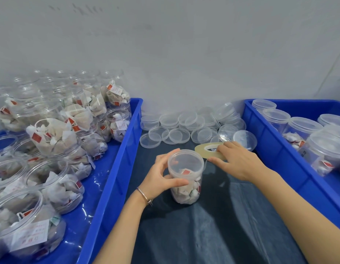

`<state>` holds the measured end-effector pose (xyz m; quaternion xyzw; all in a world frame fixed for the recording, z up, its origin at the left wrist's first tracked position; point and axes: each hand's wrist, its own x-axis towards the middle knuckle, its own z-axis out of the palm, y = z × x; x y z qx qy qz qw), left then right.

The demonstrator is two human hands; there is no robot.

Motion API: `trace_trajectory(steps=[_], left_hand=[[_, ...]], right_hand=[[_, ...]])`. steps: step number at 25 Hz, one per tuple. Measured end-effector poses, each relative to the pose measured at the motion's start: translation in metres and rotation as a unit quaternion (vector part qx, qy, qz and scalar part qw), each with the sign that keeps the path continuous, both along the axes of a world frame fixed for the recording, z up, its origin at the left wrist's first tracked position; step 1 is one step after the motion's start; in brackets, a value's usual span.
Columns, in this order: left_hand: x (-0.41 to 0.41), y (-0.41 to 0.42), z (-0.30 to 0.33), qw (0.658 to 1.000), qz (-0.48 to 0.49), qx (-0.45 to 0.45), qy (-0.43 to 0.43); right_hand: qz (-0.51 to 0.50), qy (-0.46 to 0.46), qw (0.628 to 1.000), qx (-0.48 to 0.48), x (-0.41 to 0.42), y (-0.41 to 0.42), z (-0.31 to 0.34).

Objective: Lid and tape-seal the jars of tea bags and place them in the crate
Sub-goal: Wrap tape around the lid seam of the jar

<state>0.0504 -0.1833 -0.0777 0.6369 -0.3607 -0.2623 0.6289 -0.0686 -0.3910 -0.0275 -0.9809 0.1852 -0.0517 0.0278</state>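
Note:
A clear plastic jar (186, 180) full of tea bags stands upright on the dark cloth in the middle, with a clear lid on top. My left hand (163, 176) grips it from the left, fingers behind the lid and thumb across the front. My right hand (239, 161) holds a roll of clear tape (207, 148) just right of the jar, level with the lid's rim. The blue crate on the right (276, 149) holds several lidded jars (325, 149).
A blue crate on the left (115, 168) is piled with several open jars of tea bags (56, 134). Loose clear lids (180, 126) lie in stacks at the back of the cloth against the white wall. Dark cloth (213, 235) covers the table between the crates.

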Motion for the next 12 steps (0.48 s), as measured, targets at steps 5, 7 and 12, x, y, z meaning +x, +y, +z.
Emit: trace_trajectory(steps=[5, 7, 12], left_hand=[[-0.022, 0.002, -0.016, 0.995, 0.087, -0.057, 0.012], [-0.038, -0.012, -0.021, 0.988, 0.140, -0.057, -0.033], [-0.040, -0.030, -0.022, 0.972, 0.220, -0.063, -0.057]], right_hand=[[-0.009, 0.004, 1.000, 0.011, -0.004, 0.004, -0.001], [-0.012, -0.006, 1.000, 0.024, -0.004, 0.008, -0.002], [-0.001, 0.001, 0.999, -0.045, -0.014, 0.005, 0.012]])
